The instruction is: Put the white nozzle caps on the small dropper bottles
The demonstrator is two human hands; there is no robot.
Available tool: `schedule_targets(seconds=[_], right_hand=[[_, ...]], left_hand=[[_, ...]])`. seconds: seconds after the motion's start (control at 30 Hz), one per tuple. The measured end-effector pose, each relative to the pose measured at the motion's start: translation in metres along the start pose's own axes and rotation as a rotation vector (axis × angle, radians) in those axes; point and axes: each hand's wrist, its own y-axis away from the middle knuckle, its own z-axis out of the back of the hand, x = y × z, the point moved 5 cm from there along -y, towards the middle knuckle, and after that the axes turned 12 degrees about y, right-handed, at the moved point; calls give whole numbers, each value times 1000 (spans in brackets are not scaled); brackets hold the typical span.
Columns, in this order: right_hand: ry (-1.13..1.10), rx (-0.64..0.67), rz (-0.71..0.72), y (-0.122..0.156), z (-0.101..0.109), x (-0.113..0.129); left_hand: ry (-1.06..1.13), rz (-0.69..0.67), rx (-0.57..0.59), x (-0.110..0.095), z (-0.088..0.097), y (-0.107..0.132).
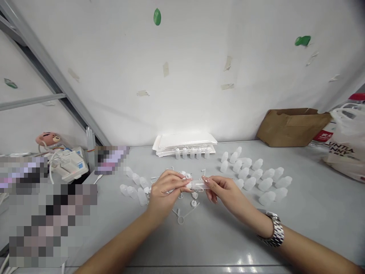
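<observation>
The grey worktop (216,243) meets a white wall (194,45) dotted with tape scraps (165,69) and green patches (157,17). Above its middle, the left hand (163,190) and right hand (224,189) are closed on opposite ends of one clear bottle (199,185). More bottles (249,184) cluster to the right. A white stack (185,140) lies near the wall; a cardboard box (293,127) and plastic bag (346,131) sit far right.

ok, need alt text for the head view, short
A left hand and a right hand hold a small translucent bottle sideways between them above a grey table. Similar bottles cluster to either side, and five upright bottles line up before a white stack; small white plastic parts lie around the hands.
</observation>
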Motion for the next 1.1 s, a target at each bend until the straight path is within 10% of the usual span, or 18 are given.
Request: schedule_targets(seconds=[0.6,1.1], right_hand=[[-165,57,71,1,0,7],[-78,-11,-42,-2,1,-5]], left_hand=[[-24,174,-69,10,2,2],[-118,8,-42,-1,-2,6]])
